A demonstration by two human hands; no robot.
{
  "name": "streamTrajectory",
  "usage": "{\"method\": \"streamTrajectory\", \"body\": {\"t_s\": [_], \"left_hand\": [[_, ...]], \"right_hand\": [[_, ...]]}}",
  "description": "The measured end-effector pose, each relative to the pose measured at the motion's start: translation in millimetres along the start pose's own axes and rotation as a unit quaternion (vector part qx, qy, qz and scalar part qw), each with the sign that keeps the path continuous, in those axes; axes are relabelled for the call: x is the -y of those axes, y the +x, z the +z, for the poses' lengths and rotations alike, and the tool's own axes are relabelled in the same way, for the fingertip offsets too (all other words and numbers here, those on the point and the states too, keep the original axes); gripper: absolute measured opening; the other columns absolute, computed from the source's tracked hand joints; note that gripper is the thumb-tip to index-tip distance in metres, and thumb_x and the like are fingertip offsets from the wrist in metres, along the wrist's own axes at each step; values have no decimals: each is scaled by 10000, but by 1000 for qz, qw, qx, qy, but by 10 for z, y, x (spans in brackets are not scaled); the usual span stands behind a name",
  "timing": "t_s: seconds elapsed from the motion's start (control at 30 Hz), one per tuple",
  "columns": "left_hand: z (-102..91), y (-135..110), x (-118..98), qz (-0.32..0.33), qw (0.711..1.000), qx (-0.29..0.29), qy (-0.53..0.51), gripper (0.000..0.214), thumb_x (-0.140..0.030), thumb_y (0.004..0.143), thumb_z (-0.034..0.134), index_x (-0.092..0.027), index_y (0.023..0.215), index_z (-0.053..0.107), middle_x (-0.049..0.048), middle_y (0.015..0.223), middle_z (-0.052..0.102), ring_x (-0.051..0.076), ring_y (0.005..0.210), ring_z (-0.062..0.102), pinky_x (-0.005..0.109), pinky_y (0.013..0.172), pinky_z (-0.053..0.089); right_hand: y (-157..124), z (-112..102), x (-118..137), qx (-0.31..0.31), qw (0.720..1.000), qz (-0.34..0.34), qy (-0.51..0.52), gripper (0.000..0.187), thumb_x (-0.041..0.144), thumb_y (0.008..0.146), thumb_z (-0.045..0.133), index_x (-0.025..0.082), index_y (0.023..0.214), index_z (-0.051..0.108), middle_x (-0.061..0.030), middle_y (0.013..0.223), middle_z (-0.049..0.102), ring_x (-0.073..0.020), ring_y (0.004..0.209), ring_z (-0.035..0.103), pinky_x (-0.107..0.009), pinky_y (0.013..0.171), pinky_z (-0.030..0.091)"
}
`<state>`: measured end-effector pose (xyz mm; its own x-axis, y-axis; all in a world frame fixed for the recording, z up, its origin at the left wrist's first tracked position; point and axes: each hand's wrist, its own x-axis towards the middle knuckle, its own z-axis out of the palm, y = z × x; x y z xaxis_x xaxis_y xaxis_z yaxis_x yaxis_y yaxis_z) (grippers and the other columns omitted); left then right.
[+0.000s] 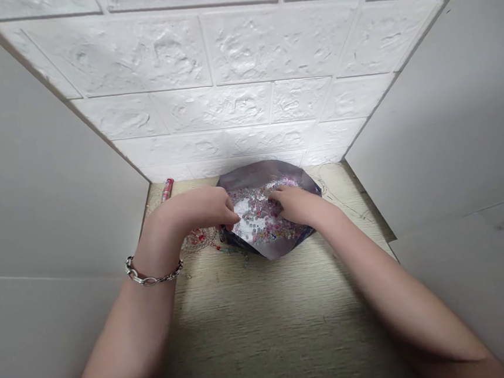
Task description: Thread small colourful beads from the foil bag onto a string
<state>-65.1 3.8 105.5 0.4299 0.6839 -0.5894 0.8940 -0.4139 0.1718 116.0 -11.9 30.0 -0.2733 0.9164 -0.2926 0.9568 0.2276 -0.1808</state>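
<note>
A dark bag [257,175] lies wide at the wall end of the table, its pale inside strewn with small pink, clear, grey and red beads [258,212]. At the bag's left side is my left hand [218,206], fingers curled and thumb pressed in; whatever is between them is too small to make out. From the right, my right hand [291,203] reaches over the beads with its fingertips bent down among them. Those fingers look drawn together, and any bead in them is hidden.
Left of the bag lies a tangle of red and clear bead strings [199,239], partly behind my left wrist. A red tube [168,187] stands near the left panel. Thin thread [346,204] trails across the table on the right. A white brick-patterned wall [245,107] and grey side panels enclose the spot.
</note>
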Motion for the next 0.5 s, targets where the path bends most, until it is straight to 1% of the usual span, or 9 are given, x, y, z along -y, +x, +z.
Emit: {"method": "streamTrajectory", "body": {"t_s": [0.1, 0.2, 0.27, 0.33, 0.4, 0.47, 0.5], "left_hand": [[3, 9, 1, 2, 1000, -4, 1, 254, -340, 611, 403, -158, 566, 574, 16, 516, 503, 99, 499, 399, 253, 537, 276], [2, 5, 0, 3, 1000, -14, 0, 262, -350, 613, 406, -160, 568, 579, 15, 515, 512, 103, 505, 421, 258, 547, 284], [2, -1, -2, 1, 1000, -15, -2, 267, -352, 613, 406, -158, 563, 581, 16, 520, 522, 103, 511, 435, 261, 557, 290], [4, -4, -5, -3, 1000, -13, -6, 267, -351, 610, 409, -157, 558, 584, 17, 533, 537, 103, 522, 448, 260, 565, 296], [10, -6, -10, -2, 1000, -13, -12, 266, -352, 608, 409, -162, 559, 588, 17, 546, 549, 103, 530, 456, 257, 563, 299], [19, -7, -16, 0, 1000, -16, -12, 270, -355, 609, 403, -161, 552, 583, 16, 537, 545, 101, 520, 451, 256, 555, 298], [23, -7, -20, 0, 1000, -20, -6, 274, -356, 611, 399, -158, 544, 576, 16, 527, 536, 97, 507, 442, 257, 551, 296]], "right_hand": [[-34, -54, -9, -15, 999, 33, -17, 386, 14, 637, 357, 152, 941, 552, -96, 951, 560, -179, 835, 528, -252, 675, 379], [-51, -94, -31, 10, 999, 40, 1, 313, 26, 631, 390, 162, 833, 587, -73, 857, 598, -171, 763, 540, -238, 613, 374], [-54, -103, -62, 19, 999, 39, 4, 290, 38, 620, 415, 167, 808, 594, -65, 838, 606, -171, 752, 542, -235, 605, 372], [-58, -100, -87, 1, 999, 40, -14, 288, 38, 616, 417, 154, 812, 594, -78, 848, 602, -179, 775, 540, -242, 621, 371], [-67, -95, -78, -35, 998, 45, -31, 294, 36, 626, 402, 132, 830, 590, -101, 877, 588, -184, 796, 536, -252, 643, 368], [-82, -92, -13, -64, 997, 42, -29, 291, 42, 641, 389, 123, 840, 586, -112, 894, 575, -182, 793, 534, -262, 655, 364], [-90, -91, 41, -74, 997, 25, -14, 284, 54, 652, 386, 128, 842, 585, -108, 895, 572, -178, 792, 532, -264, 660, 362]]}}
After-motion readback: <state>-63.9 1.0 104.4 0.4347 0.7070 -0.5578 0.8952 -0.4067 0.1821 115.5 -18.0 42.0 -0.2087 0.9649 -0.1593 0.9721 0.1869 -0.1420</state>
